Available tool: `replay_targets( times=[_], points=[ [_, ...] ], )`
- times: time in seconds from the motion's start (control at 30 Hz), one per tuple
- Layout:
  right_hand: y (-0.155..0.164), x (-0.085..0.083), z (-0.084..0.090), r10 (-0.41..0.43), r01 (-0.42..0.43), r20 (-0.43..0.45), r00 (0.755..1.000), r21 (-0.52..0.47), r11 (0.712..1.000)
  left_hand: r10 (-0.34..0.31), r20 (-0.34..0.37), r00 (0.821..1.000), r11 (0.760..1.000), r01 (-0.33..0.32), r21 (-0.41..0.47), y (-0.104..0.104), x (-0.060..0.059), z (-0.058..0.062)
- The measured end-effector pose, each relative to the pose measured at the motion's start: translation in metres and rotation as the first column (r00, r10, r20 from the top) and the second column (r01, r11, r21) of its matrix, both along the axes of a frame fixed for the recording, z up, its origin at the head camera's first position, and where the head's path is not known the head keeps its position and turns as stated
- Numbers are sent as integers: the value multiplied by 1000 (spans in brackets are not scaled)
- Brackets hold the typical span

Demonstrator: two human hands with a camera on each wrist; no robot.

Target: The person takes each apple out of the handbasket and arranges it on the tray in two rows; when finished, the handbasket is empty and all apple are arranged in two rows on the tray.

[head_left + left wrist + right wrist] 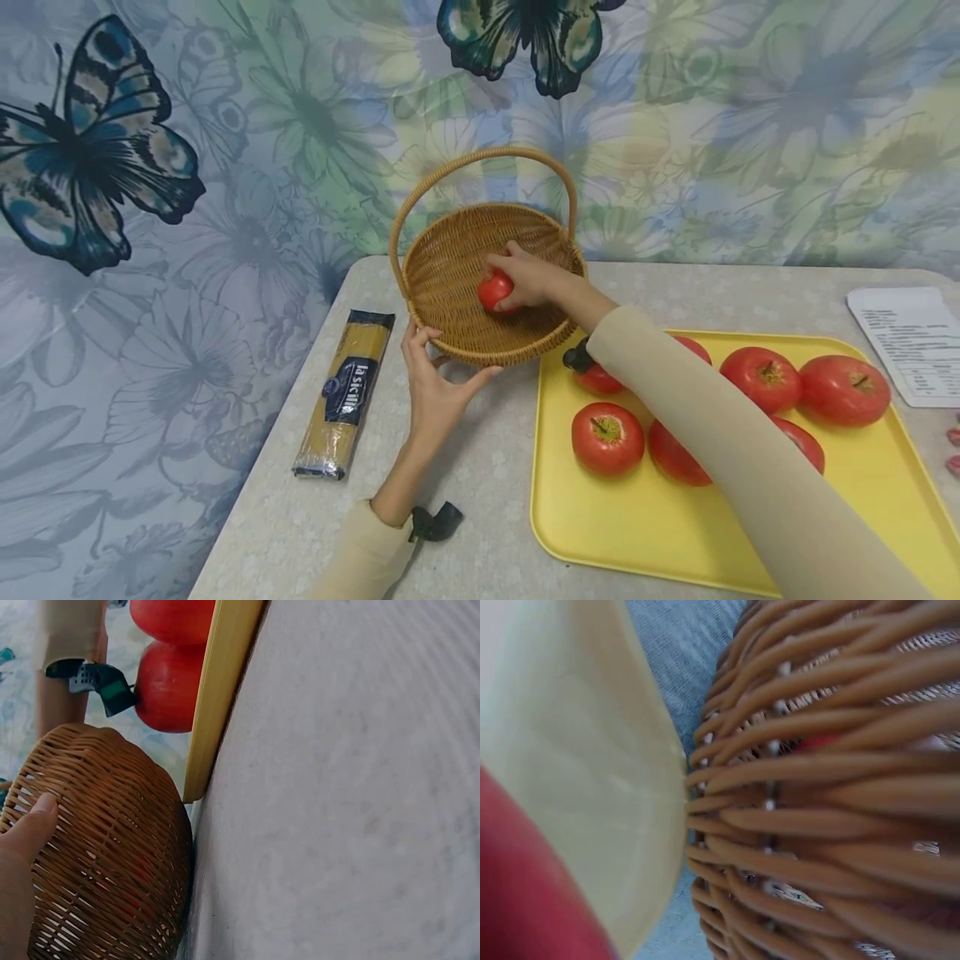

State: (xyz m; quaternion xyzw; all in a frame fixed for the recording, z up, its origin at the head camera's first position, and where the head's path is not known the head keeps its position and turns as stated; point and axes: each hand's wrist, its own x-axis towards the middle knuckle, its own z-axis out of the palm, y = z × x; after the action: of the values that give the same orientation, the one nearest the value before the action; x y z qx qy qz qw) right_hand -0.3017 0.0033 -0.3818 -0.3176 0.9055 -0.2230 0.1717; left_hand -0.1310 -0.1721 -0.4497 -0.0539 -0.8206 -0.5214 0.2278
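Note:
A woven wicker basket (450, 250) with an arched handle stands at the back of the table. My right hand (521, 279) reaches into it and grips a small red tomato (494, 291) low over the basket floor. My left hand (433, 385) holds the basket's near rim, thumb and fingers spread around the wall. In the left wrist view the thumb (30, 825) presses on the basket's side (112, 855). The right wrist view shows only the basket's weave (825, 795) close up, beside the tray's edge (592, 787).
A yellow tray (637, 525) at the right holds several large red tomatoes (607, 437), partly under my right sleeve. A pack of spaghetti (346, 392) lies left of the basket. A printed sheet (911, 342) lies at the far right. A floral butterfly cloth hangs behind.

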Motion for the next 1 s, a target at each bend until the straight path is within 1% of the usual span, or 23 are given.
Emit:
replay_targets(
  times=[0.1, 0.2, 0.3, 0.4, 0.5, 0.57, 0.67, 0.8, 0.83, 0.9, 1.0],
  points=[
    [5, 3, 2, -13, 12, -27, 1000, -40, 999, -1, 5, 1000, 1000, 1, 3, 1, 0, -2],
    [13, 9, 9, -30, 20, -73, 997, -126, 992, 1, 10, 1000, 1000, -2, 14, 3, 0, -4],
    [27, 19, 23, -47, 15, -139, 989, -228, 974, 3, 15, 1000, 1000, -3, 27, 4, 0, -5],
    [49, 34, 40, -65, -7, -201, 977, -338, 941, 0, 15, 1000, 1000, 0, 28, 6, 0, -5],
    [76, 54, 55, -94, -23, -244, 965, -436, 900, -3, 11, 1000, 1000, 3, 23, 7, 0, -5],
    [96, 70, 63, -119, -21, -255, 959, -485, 874, -4, 6, 1000, 1000, 3, 19, 7, -1, -5],
    [127, 98, 69, -178, 25, -249, 952, -517, 856, -1, -3, 1000, 1000, 1, 12, 7, -2, -5],
    [171, 133, 66, -279, 123, -251, 927, -499, 858, 1, -13, 1000, 1000, -1, 4, 6, -2, -5],
    [182, 141, 64, -306, 147, -252, 918, -499, 854, 3, -14, 1000, 1000, -3, 4, 5, -2, -5],
    [204, 158, 60, -362, 197, -259, 895, -498, 844, 4, -8, 1000, 1000, -4, 8, 4, -1, -4],
    [237, 183, 54, -433, 249, -271, 860, -518, 818, 7, 3, 1000, 1000, -7, 17, 2, 0, -2]
  ],
)
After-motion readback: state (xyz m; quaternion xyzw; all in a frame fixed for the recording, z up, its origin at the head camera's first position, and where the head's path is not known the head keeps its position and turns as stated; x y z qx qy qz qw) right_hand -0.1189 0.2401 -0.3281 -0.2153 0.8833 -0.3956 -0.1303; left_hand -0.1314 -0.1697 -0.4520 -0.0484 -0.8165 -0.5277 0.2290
